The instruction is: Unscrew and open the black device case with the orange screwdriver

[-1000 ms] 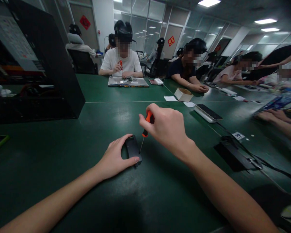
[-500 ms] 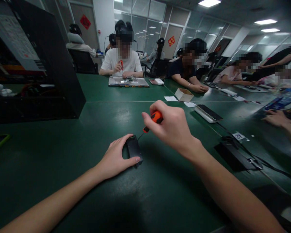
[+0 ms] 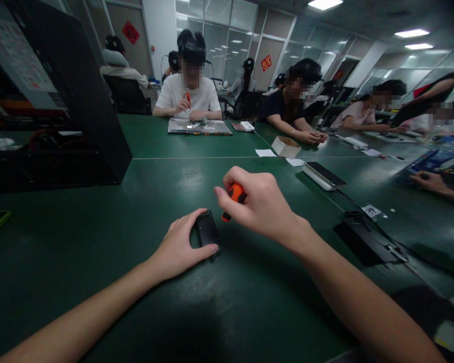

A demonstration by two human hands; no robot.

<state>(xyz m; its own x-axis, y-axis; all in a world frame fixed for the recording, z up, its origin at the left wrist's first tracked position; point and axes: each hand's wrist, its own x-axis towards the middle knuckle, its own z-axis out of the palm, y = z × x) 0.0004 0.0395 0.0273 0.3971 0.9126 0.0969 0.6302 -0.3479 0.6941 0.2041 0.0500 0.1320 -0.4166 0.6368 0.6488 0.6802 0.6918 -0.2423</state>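
On the green table lies a small black rectangular device [image 3: 209,229], its kind not clear. My left hand [image 3: 179,249] grips it, thumb at the near end and fingers at the far end. My right hand [image 3: 259,201] is closed around the orange and black handle of a screwdriver [image 3: 236,193]. The handle's lower end tilts down and left, just right of the device's right edge. The shaft is too faint to make out, so I cannot tell whether the tip touches the device.
A black computer case [image 3: 79,101] stands at the left. Ahead are a small open box [image 3: 286,146] and papers [image 3: 265,153]. A white power strip [image 3: 323,176] and a black flat piece [image 3: 366,242] with cables lie right. Several people sit beyond.
My right hand has come down and slightly left with the screwdriver, closer to the table. My left hand and the black device stay in place.
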